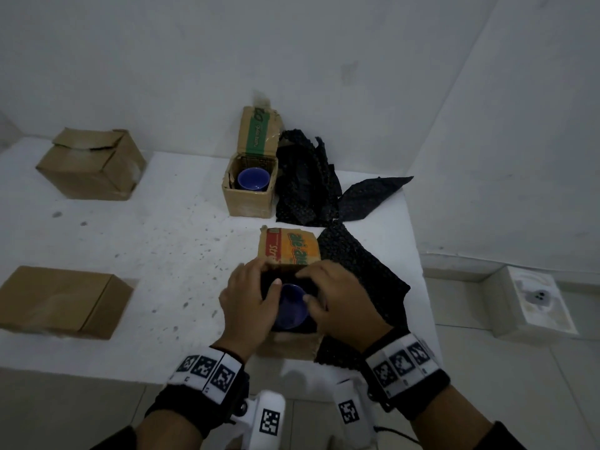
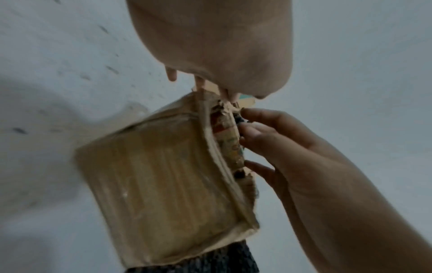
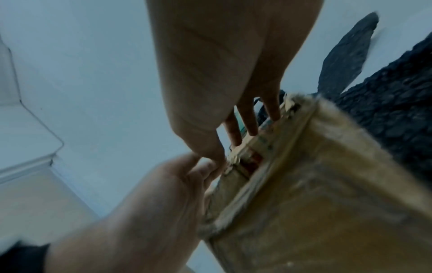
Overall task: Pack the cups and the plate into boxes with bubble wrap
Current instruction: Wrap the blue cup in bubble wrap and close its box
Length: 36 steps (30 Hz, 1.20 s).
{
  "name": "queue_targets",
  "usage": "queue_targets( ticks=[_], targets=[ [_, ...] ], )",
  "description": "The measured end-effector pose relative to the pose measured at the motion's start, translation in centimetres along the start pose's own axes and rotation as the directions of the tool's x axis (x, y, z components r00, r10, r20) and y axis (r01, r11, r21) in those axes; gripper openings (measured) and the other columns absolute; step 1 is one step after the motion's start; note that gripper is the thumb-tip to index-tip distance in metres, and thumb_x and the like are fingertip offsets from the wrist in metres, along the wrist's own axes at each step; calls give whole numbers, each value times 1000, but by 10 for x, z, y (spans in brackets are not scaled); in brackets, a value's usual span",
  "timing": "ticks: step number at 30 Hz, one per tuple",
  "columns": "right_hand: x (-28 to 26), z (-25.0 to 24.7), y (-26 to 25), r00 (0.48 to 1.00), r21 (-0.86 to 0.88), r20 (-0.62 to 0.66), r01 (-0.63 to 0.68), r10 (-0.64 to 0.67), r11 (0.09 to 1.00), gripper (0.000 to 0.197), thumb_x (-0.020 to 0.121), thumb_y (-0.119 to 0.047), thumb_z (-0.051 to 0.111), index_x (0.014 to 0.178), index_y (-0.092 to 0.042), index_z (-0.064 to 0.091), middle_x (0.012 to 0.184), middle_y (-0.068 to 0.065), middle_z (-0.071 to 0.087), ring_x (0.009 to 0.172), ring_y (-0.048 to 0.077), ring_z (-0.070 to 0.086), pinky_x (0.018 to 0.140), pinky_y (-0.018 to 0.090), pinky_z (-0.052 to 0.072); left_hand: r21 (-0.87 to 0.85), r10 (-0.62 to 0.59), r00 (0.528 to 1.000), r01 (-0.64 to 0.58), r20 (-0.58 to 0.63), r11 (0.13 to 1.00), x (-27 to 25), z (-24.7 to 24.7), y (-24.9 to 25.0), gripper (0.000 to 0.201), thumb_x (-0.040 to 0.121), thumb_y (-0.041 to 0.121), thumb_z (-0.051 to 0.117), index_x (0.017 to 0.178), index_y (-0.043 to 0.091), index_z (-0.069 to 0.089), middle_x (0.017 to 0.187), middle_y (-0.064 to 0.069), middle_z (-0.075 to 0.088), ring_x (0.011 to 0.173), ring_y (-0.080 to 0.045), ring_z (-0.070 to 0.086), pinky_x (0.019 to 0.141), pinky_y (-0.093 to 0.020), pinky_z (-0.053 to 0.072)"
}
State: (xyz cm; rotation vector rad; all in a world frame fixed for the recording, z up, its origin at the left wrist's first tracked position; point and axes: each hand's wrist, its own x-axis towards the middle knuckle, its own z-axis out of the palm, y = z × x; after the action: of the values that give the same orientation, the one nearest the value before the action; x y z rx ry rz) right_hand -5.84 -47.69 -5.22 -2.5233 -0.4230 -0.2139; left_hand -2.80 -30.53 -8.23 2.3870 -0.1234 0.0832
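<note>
A blue cup sits in black bubble wrap inside a small open cardboard box at the table's front edge; the box's orange printed flap stands up behind. My left hand and right hand close round the wrapped cup from either side, a thumb at each side of its rim. In the wrist views, fingers of both hands reach into the box opening. A second blue cup stands in an open box farther back. No plate shows.
A heap of black bubble wrap lies right of the far box, and another sheet runs under the near box to the table's right edge. Two shut cardboard boxes stand at the left.
</note>
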Motion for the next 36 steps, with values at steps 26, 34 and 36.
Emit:
queue_targets(
  ticks=[26,34,36],
  targets=[
    [-73,-8,149,854,-137,30,-511,519,849,31,95,-36,46,123,-38,58,126,6,51,104,30,51,70,33,47,358,-73,730,-243,679,902,53,133,106,84,78,8,62,143,39,17,156,-1,-8,142,-34,6,102,-53,37],
    [-62,-57,145,868,275,-280,-337,411,900,24,82,-18,50,95,-11,69,97,0,63,89,12,56,76,21,44,300,293,826,-470,482,830,63,100,134,27,78,23,61,103,28,53,155,5,16,136,-24,28,98,-47,32],
    [-60,-74,140,843,331,-376,-265,384,906,20,81,-12,52,92,-9,68,91,-2,61,84,2,52,74,8,40,326,403,823,-539,399,777,67,85,146,19,80,31,60,97,27,54,147,7,37,135,-19,32,93,-42,25]
  ],
)
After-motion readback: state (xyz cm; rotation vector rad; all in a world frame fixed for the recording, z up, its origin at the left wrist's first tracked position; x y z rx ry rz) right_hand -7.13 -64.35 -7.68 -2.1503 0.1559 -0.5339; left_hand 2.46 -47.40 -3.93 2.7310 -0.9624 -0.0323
